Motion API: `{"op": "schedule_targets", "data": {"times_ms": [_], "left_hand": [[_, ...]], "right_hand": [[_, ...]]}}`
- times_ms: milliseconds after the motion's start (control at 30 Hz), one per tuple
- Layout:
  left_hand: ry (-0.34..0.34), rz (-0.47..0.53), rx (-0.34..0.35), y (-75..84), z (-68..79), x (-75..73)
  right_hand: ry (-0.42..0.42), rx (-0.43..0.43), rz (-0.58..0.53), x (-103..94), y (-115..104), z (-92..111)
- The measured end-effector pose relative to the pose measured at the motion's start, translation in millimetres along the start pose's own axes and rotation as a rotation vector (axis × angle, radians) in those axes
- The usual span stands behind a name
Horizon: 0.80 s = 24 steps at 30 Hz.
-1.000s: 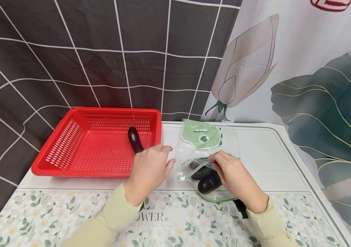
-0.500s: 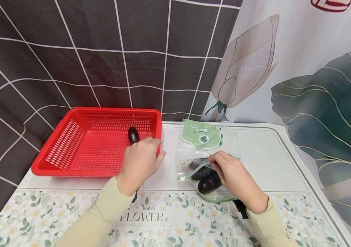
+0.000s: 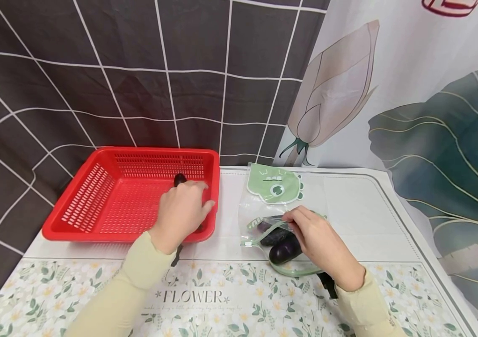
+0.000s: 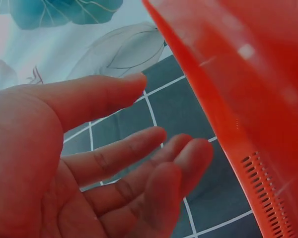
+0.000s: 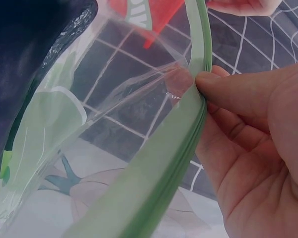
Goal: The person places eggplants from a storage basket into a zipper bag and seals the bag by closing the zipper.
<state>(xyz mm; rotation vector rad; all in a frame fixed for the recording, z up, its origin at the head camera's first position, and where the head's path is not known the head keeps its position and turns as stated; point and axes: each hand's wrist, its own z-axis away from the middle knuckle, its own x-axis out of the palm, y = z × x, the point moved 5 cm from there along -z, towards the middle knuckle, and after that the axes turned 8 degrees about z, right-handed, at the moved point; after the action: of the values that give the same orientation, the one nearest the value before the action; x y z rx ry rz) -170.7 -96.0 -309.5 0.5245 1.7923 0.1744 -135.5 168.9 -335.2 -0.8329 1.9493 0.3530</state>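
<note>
Over the right part of the red basket [image 3: 108, 234], my left hand [image 3: 182, 210] hovers with fingers relaxed and apart, holding nothing; the left wrist view shows the same hand [image 4: 114, 158] beside the basket wall [image 4: 223, 129]. Below it in the basket lies a dark eggplant [image 3: 179, 179], mostly covered by the hand. My right hand [image 3: 316, 238] pinches the green-edged rim of a clear zip bag [image 3: 260, 199] with thumb and fingers. The bag's mouth gapes, and dark eggplants [image 3: 283, 250] lie inside. In the right wrist view the pinched green zip strip [image 5: 164, 153] runs between the fingertips.
A green cartoon print [image 3: 274, 185] marks the bag's far part. The white table [image 3: 369, 210] has a floral mat [image 3: 239, 304] along its front. A dark checked cloth [image 3: 138, 93] hangs right behind the basket.
My left hand has moved left, from beside the basket's right rim to over the eggplant in it, covering more of it. My right hand stays on the bag's rim.
</note>
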Motion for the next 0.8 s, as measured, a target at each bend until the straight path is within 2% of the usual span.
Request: {"op": "schedule_targets", "data": {"times_ms": [300,600,800], "left_hand": [[-0.058,0.012,-0.047,-6.9,-1.0,-3.9],[-0.102,-0.018,-0.045,-9.6,-6.0,-12.2],[-0.153,-0.054,-0.049,-11.8,-15.0,-16.1]], "right_hand": [[-0.003,0.007,0.011,0.4,0,0],[-0.005,0.003,0.009,0.5,-1,0],[-0.011,0.006,0.008,1.0,-1,0]]}}
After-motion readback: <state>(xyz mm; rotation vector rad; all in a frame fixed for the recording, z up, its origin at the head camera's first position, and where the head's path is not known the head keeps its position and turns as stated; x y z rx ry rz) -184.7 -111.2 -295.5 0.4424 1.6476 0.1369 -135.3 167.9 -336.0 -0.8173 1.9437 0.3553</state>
